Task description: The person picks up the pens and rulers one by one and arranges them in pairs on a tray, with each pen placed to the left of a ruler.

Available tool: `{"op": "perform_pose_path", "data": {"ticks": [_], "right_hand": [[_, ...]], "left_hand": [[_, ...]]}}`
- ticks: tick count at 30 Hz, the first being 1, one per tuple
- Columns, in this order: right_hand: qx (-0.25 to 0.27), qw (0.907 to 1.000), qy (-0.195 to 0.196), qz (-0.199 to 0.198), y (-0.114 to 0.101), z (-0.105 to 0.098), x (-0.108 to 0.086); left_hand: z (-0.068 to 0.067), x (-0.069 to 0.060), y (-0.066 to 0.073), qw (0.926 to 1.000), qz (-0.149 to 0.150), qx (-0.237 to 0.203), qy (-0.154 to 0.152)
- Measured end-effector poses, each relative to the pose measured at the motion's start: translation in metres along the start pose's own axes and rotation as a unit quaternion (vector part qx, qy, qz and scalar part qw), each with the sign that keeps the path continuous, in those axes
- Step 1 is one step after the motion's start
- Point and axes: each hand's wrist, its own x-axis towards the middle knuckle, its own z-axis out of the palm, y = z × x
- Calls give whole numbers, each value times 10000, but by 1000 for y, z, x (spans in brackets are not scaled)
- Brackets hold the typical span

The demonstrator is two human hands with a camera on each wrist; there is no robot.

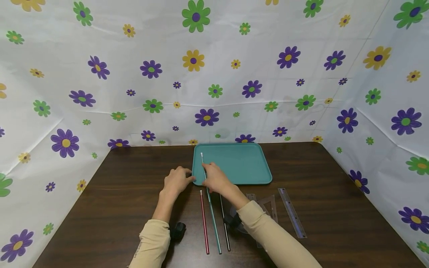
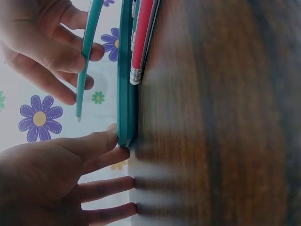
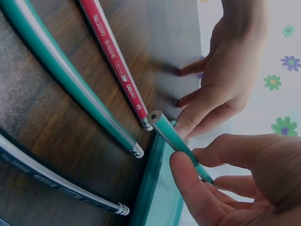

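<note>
My right hand (image 1: 216, 180) (image 3: 244, 183) pinches a green pencil (image 1: 202, 159) (image 2: 88, 47) (image 3: 171, 134) between thumb and fingers, above the left part of the teal tray (image 1: 238, 163) (image 2: 124, 94). Its pale-tipped end points away. Beside the tray's near left corner, my left hand (image 1: 175, 181) (image 2: 51, 176) (image 3: 225, 84) has its fingers extended, the thumb and forefinger touching the rim. In front of the tray lie a red pencil (image 1: 204, 223) (image 3: 115, 61), another green pencil (image 1: 214, 223) (image 3: 80, 84) and a dark pencil (image 1: 225, 227) (image 3: 61, 181), eraser ends towards the tray.
On the brown table (image 1: 134, 208), right of the pencils, lie a clear ruler (image 1: 292, 214) and a clear set square (image 1: 273, 206), with other clear pieces partly under my right forearm. Flowered cloth (image 1: 214, 74) stands behind the table and along its sides.
</note>
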Motion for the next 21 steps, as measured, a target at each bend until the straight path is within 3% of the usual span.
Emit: {"op": "perform_pose_path", "data": {"ticks": [21], "right_hand": [[127,9992,374,73,8,-1,17]], "left_hand": [[-1,0,0,10000,9,-2,-57]]}}
